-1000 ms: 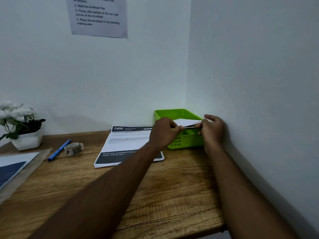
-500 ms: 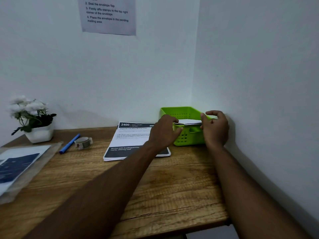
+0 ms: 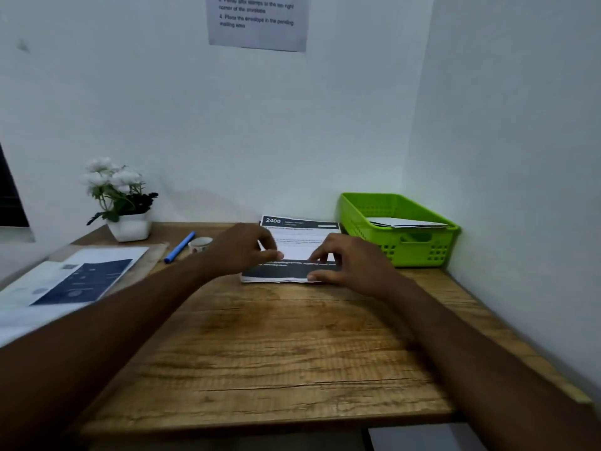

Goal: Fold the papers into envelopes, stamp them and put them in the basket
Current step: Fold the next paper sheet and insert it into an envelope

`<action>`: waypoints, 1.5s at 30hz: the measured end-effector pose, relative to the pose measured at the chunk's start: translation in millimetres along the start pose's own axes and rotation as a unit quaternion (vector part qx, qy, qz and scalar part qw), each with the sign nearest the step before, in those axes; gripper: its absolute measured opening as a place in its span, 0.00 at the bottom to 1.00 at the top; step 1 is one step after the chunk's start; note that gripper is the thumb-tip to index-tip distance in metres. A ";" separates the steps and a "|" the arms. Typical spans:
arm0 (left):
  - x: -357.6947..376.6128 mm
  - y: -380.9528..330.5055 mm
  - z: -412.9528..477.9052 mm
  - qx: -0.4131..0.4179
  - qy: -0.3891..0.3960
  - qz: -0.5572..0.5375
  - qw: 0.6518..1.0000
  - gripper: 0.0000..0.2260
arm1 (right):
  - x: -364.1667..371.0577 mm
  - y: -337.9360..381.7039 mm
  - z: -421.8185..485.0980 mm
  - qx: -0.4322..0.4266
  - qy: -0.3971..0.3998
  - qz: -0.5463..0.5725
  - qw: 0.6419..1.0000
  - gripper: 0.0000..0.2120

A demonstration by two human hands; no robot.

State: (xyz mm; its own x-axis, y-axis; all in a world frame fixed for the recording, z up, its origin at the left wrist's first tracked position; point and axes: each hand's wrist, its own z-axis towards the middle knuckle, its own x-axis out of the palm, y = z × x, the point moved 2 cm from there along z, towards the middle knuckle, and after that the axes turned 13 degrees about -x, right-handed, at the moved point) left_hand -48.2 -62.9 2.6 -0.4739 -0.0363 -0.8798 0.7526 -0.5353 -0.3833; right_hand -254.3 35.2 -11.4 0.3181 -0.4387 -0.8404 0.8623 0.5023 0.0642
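Here, at the far left of the wooden tabletop, lies a printed sheet with a dark blue panel, partly out of view. Behind it, against the wall, stands a white pot of white flowers. To the right of the pot a blue pen lies at a slant, and just beside its far end sits a small roll of tape, partly hidden by the left hand.

The left hand is over the left side of the stack of printed papers. Its fingers are loosely bent and its thumb reaches toward the right. Nothing shows in its grasp, and the blur hides whether it touches the top sheet. The stack lies flat at the back middle of the tabletop, with "2400" in the dark header at its far edge and a dark band along its near edge.

The right hand is spread and relaxed, its fingertips resting on that dark band and its thumb at the near edge of the paper. It grips nothing.

Farther right, in the corner where the walls meet, stands the green basket, just beside the stack. A white envelope lies inside it, well apart from both hands. High on the back wall hangs a printed notice.
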 end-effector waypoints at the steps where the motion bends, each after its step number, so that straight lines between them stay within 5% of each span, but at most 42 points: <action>1: -1.7 10.3 -4.1 -0.017 0.024 0.008 1.000 0.16 | 2.7 0.0 0.0 -0.006 0.024 -0.024 0.999 0.16; 7: 7.3 45.5 -16.8 -0.074 0.078 -0.007 0.994 0.32 | 8.4 0.4 -1.7 0.009 0.049 -0.071 0.996 0.13; 19: 16.2 42.9 -13.0 -0.052 0.100 -0.032 0.993 0.28 | 7.6 3.4 3.1 0.016 0.040 -0.158 0.987 0.08; 31: 9.8 43.7 -16.8 0.019 0.006 -0.076 0.997 0.20 | 2.1 -0.7 -2.9 0.125 -0.055 0.047 0.990 0.10; 35: 5.8 39.0 -19.1 0.049 -0.030 -0.094 0.994 0.09 | 1.4 -4.0 -4.6 0.127 -0.066 0.062 0.988 0.09; 45: 2.4 37.7 -22.0 0.054 -0.064 -0.069 0.994 0.06 | 1.7 -7.4 -6.7 0.134 -0.039 0.055 0.989 0.03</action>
State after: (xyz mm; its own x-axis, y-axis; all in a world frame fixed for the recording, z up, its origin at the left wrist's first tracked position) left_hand -10.9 -64.7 -20.2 -0.6290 -0.0585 -0.7752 0.6259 -0.6296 -0.4603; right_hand -262.7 35.8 -16.9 0.4359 -0.4540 -0.7771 0.8911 0.3390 0.3017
